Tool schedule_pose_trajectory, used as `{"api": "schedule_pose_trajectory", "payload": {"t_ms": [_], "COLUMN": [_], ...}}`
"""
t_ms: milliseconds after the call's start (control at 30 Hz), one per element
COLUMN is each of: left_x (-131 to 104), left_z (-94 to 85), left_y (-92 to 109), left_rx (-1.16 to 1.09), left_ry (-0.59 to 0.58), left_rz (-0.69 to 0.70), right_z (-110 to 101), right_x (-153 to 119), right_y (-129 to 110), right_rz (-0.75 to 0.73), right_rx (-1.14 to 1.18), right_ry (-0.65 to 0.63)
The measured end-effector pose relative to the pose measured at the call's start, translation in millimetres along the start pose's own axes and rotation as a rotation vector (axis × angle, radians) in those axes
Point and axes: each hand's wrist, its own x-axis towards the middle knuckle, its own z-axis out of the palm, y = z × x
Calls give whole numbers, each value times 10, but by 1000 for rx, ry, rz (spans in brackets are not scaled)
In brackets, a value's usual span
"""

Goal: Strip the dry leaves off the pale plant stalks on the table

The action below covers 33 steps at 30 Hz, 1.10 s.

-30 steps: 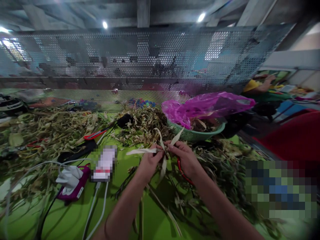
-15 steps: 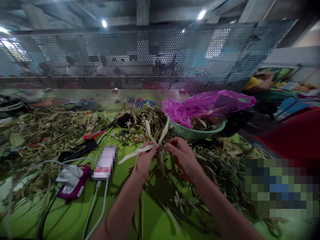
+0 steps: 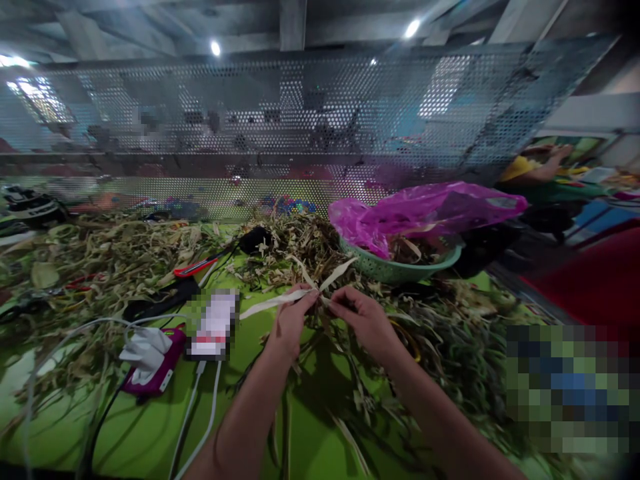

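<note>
Pale dried leaf strips (image 3: pixel 273 303) cross and fan out from one point between my hands, above the green tabletop. My left hand (image 3: pixel 293 323) is closed, thumb and fingers pinching the strips where they meet. One strip sticks out to the left, and another strip (image 3: pixel 340 272) slants up to the right. Close by on the right, my right hand (image 3: pixel 365 320) pinches near the same crossing, on what looks like a strip's end; its fingertips partly hide it. Darker dried leaves (image 3: pixel 333 333) hang or lie just below the crossing.
A green basket (image 3: pixel 400 267) with a purple plastic bag (image 3: pixel 430 210) stands beyond my right hand. On the left are a phone (image 3: pixel 215 327), a magenta power strip (image 3: pixel 157 367) with cables, and a red cutter (image 3: pixel 200 265). Heaps of dried leaves (image 3: pixel 110 247) lie around; perforated metal panel (image 3: pixel 250 120) behind.
The upper strip on the right has swung down and further right. My right hand has dropped slightly, its pinch at the crossing. The whole view has shifted a little.
</note>
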Motion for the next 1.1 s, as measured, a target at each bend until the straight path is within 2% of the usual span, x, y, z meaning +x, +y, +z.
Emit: {"api": "schedule_pose_trajectory", "payload": {"t_ms": [100,233,333,467,633,767,967,1033,1100], "left_x": [3,-13,-8,-9,-74,-76,-62,-65,-55], "left_z": [12,49,38,12,67,80,42,39,37], "left_y": [19,52,33,-7,38,32,-23,-32,-55], "left_rx": [-74,-216,-238,-101,51,126,408,469,513], "left_ry": [-57,-69,-93,-134,-200,-245,-368,-340,-260], "left_rz": [-26,-77,-111,-104,12,92,191,222,285], "right_z": [-29,-44,-67,-111,-104,-53,-84,-132,-167], "right_x": [23,55,70,73,54,41,86,102,94], "right_y": [38,62,55,6,-3,17,76,83,45], "right_rz": [14,70,55,-6,62,77,53,51,32], "right_rx": [-24,37,8,-17,179,272,197,114,-7], "right_ry": [17,-3,7,17,130,158,263,245,245]}}
